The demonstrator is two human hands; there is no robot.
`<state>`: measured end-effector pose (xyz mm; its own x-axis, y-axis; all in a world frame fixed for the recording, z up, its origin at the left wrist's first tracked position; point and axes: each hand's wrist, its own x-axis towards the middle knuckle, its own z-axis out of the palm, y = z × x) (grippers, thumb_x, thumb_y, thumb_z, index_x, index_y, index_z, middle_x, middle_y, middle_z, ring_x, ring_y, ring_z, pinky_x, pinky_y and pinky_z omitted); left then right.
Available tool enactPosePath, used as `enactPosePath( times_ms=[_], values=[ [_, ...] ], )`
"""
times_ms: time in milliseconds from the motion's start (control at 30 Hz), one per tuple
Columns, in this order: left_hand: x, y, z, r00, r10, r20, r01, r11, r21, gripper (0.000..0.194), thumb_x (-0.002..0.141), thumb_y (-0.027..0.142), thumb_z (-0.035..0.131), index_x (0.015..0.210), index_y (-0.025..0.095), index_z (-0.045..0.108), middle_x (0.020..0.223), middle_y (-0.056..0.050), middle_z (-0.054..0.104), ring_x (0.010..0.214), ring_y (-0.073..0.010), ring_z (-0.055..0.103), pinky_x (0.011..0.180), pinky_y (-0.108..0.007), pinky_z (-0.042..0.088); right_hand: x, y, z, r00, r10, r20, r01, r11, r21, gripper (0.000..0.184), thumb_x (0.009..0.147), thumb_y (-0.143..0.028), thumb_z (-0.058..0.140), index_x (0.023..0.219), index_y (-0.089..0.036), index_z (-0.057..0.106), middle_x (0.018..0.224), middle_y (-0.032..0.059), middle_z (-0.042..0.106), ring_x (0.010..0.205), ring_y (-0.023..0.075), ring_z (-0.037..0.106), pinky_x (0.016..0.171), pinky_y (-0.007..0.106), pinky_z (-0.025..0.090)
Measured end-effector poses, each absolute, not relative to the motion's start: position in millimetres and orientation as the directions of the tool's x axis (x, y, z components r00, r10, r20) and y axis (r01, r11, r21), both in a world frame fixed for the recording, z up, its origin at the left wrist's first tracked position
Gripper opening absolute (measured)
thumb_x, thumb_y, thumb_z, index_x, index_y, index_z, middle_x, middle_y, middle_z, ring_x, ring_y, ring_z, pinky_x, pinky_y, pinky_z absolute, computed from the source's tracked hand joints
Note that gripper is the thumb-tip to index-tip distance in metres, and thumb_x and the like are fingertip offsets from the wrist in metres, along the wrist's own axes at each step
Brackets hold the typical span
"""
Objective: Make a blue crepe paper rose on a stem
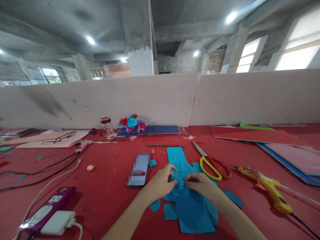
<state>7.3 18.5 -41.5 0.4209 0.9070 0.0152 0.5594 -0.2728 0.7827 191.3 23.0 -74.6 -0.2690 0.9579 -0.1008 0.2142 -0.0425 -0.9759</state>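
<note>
Head view: left hand [162, 181] and right hand [200, 184] grasp 1 crinkled blue piece [180, 189] near 1 phone [139, 169].

Head view, forward, slightly down, above table [102, 183]

Glare above, edges stretched
Lamps [231, 17] and windows [248, 55] flare white; phone [139, 170] pixelated; far left seems soft.

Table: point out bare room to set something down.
Bare table shows between power strip and phone, and between right forearm and glue gun. Crowded: around left hand and right hand, with blue paper beneath and scissors nearby.
</note>
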Motion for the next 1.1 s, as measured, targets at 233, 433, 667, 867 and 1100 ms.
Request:
enactPosePath(
  times_ms=[233,433,667,867,1100],
  values=[
    [7,18,-42,0.417,0.908,0.028,0.572,-0.287,0.769,0.034,0.073,0.02,0.047,0.107,0.021,0.046,0.071,0.002,0.052,0.059,-0.0115,0.046,0.054,-0.021,0.035,190,19,-71,-0.296,0.951,-0.083,0.192,-0.026,-0.981,0.016,0.065,-0.033,0.062,0.066,-0.017,0.057,0.057,-0.0039,0.051,0.05,0.009,0.042,0.049,0.023,0.031],
    [9,16,-35,0.421,0.906,0.041,0.557,-0.294,0.777,0.034,0.073,0.02,0.048,0.107,0.022,0.048,0.076,0.001,0.055,0.067,-0.0138,0.051,0.062,-0.024,0.038,188,18,-67,-0.257,0.966,-0.019,0.141,0.018,-0.99,0.012,0.06,-0.022,0.062,0.063,-0.019,0.051,0.054,-0.0058,0.048,0.05,0.0089,0.043,0.048,0.022,0.032],
    [12,9,-28,0.459,0.885,0.074,0.515,-0.334,0.789,0.038,0.075,0.021,0.051,0.112,0.025,0.047,0.09,-0.002,0.06,0.084,-0.0176,0.055,0.074,-0.029,0.041,185,15,-63,-0.238,0.97,-0.042,0.147,-0.007,-0.989,0.014,0.07,-0.031,0.056,0.077,-0.019,0.058,0.067,-0.0023,0.053,0.053,0.0093,0.044,0.049,0.023,0.032],
    [12,10,-30,0.444,0.89,0.103,0.488,-0.336,0.805,0.033,0.074,0.022,0.053,0.107,0.025,0.048,0.093,-0.003,0.06,0.085,-0.0179,0.056,0.074,-0.03,0.042,188,15,-66,-0.311,0.949,-0.061,0.15,-0.014,-0.989,0.022,0.063,-0.035,0.067,0.064,-0.017,0.054,0.057,-0.005,0.047,0.053,0.0088,0.041,0.05,0.022,0.032],
    [12,15,-25,0.056,0.955,0.29,0.318,-0.292,0.902,0.016,0.083,0.036,0.041,0.082,0.02,0.045,0.088,-0.002,0.051,0.072,-0.013,0.049,0.065,-0.026,0.041,188,10,-55,-0.197,0.969,-0.15,-0.254,-0.198,-0.947,0.022,0.063,-0.034,0.071,0.069,-0.02,0.056,0.062,-0.0053,0.052,0.058,0.0087,0.049,0.057,0.021,0.041]
  ],
)
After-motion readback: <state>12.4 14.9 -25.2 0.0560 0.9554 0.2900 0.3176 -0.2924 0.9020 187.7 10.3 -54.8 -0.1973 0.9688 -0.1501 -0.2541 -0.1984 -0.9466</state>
